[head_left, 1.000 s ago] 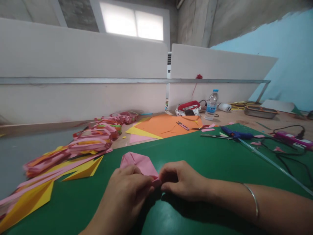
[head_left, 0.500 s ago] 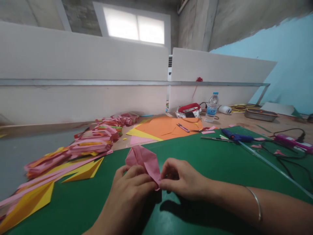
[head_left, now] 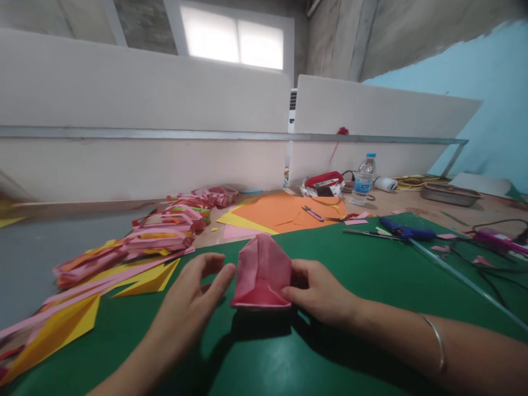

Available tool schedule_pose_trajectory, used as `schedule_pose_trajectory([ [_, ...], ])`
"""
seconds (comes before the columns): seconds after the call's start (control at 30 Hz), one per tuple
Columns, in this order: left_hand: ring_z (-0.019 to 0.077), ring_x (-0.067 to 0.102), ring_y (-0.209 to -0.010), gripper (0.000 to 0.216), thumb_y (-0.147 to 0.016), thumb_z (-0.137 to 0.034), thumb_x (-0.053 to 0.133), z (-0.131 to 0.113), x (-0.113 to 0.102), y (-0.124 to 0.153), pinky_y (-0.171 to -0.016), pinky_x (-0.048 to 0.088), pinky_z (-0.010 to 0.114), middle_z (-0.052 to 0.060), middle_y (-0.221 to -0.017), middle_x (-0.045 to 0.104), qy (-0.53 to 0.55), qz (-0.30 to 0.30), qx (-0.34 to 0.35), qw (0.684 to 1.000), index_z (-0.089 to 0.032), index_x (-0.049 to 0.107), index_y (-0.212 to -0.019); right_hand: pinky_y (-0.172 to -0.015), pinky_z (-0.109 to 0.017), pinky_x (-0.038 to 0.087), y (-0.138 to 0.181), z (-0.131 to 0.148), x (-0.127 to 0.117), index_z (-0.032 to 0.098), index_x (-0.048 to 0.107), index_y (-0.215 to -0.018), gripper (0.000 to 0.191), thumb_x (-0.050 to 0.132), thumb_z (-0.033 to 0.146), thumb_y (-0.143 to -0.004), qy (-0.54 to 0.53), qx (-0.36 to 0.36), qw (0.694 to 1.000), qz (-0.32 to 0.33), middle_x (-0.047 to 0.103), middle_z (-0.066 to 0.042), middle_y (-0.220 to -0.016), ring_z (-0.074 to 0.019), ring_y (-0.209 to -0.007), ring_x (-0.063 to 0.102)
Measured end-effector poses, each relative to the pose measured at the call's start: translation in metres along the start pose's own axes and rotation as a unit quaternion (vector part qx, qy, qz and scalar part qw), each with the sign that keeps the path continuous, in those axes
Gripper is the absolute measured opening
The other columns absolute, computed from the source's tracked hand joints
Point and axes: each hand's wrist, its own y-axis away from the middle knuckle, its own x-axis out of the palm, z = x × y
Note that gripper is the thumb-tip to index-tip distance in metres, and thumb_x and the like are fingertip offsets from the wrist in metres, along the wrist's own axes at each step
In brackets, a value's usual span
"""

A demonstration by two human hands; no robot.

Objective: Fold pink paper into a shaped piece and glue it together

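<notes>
The right hand [head_left: 319, 291] pinches the folded pink paper [head_left: 263, 272] by its right edge, between thumb and fingers. Across from those fingertips, I see the left hand [head_left: 192, 300] just beside it, thumb and fingers parted, above the green mat [head_left: 330, 247].

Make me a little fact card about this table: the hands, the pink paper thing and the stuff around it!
Right hand: pinching the folded pink paper at its right edge
Left hand: open, beside the paper
Work surface: green
Left side: pink strips, yellow paper
Right side: blue glue gun
Farther back: orange sheet, bottle
</notes>
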Motion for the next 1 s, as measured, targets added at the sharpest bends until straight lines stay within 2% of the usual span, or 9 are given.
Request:
schedule_pose_trajectory([
  [0.1,0.0241,0.059,-0.091,0.047,-0.076,-0.058,0.052,-0.001,0.005,0.0,-0.069,0.049,0.03,0.007,-0.098,0.065,0.14,0.135,-0.094,0.976,-0.02,0.057,-0.103,-0.071,-0.029,0.047,0.001,0.003,0.002,0.012,0.057,-0.08,0.012,0.057,0.008,-0.069,-0.03,-0.014,0.999,-0.005,0.063,-0.004,-0.079,-0.0175,-0.078,0.061],
  [0.17,0.0206,0.06,-0.08,0.045,-0.076,-0.054,0.055,0.002,0.01,0.001,-0.063,0.046,0.027,0.005,-0.086,0.067,0.189,0.206,-0.104,0.954,-0.019,0.06,-0.104,-0.071,-0.03,0.047,0.002,0.004,0.002,0.012,0.057,-0.082,0.013,0.057,0.009,-0.069,-0.033,-0.021,0.999,-0.004,0.064,-0.005,-0.08,-0.0176,-0.078,0.06],
  [0.27,0.014,0.055,-0.066,0.039,-0.076,-0.048,0.059,0.007,0.014,0.002,-0.058,0.041,0.022,0.002,-0.076,0.065,0.208,0.264,-0.098,0.937,-0.016,0.065,-0.099,-0.069,-0.029,0.047,0.003,0.003,0.001,0.011,0.058,-0.08,0.009,0.059,0.012,-0.071,-0.013,-0.031,0.999,0.007,0.063,-0.005,-0.079,-0.0173,-0.076,0.059],
  [0.37,0.0101,0.046,-0.056,0.038,-0.075,-0.046,0.061,0.009,0.015,0.001,-0.052,0.034,0.02,-0.001,-0.065,0.061,0.231,0.263,-0.115,0.93,-0.016,0.068,-0.096,-0.065,-0.026,0.045,0.004,0.002,0.0,0.011,0.061,-0.081,0.012,0.06,0.021,-0.075,0.032,-0.045,0.998,0.022,0.062,-0.005,-0.079,-0.015,-0.072,0.056],
  [0.47,0.0101,0.044,-0.055,0.04,-0.071,-0.049,0.064,0.007,0.015,0.003,-0.052,0.032,0.02,-0.001,-0.062,0.059,0.236,0.253,-0.127,0.93,-0.016,0.07,-0.094,-0.061,-0.023,0.042,0.005,0.001,-0.001,0.012,0.064,-0.085,0.019,0.064,0.027,-0.074,0.087,-0.07,0.993,0.043,0.06,-0.002,-0.077,-0.0126,-0.067,0.052],
  [0.6,0.0126,0.048,-0.059,0.042,-0.065,-0.049,0.069,0.002,0.018,0.01,-0.056,0.034,0.021,0.002,-0.066,0.065,0.256,0.256,-0.112,0.925,-0.017,0.073,-0.091,-0.058,-0.021,0.038,0.007,0.0,-0.001,0.011,0.064,-0.078,0.013,0.056,0.021,-0.078,0.132,-0.098,0.985,0.05,0.055,0.0,-0.069,-0.0102,-0.062,0.046],
  [0.77,0.0174,0.054,-0.064,0.047,-0.065,-0.053,0.068,0.001,0.023,0.013,-0.056,0.037,0.024,0.006,-0.068,0.069,0.299,0.248,-0.116,0.914,-0.016,0.073,-0.093,-0.058,-0.02,0.036,0.007,0.001,-0.003,0.01,0.065,-0.076,0.015,0.052,0.015,-0.079,0.182,-0.128,0.974,0.037,0.054,0.001,-0.065,-0.0093,-0.06,0.043],
  [0.9,0.0165,0.053,-0.059,0.045,-0.063,-0.05,0.071,0.001,0.023,0.012,-0.054,0.035,0.024,0.008,-0.061,0.068,0.305,0.251,-0.121,0.911,-0.012,0.074,-0.088,-0.051,-0.019,0.031,0.01,0.004,-0.004,0.011,0.06,-0.065,0.017,0.053,0.017,-0.079,0.184,-0.127,0.974,0.026,0.046,0.003,-0.058,-0.0077,-0.056,0.039],
  [1.0,0.0178,0.055,-0.059,0.045,-0.062,-0.049,0.072,0.001,0.021,0.011,-0.052,0.036,0.024,0.008,-0.063,0.069,0.327,0.24,-0.144,0.903,-0.014,0.074,-0.09,-0.051,-0.018,0.031,0.012,0.009,-0.005,0.012,0.06,-0.07,0.016,0.056,0.024,-0.079,0.158,-0.103,0.981,0.055,0.047,0.003,-0.061,-0.008,-0.057,0.039],
])
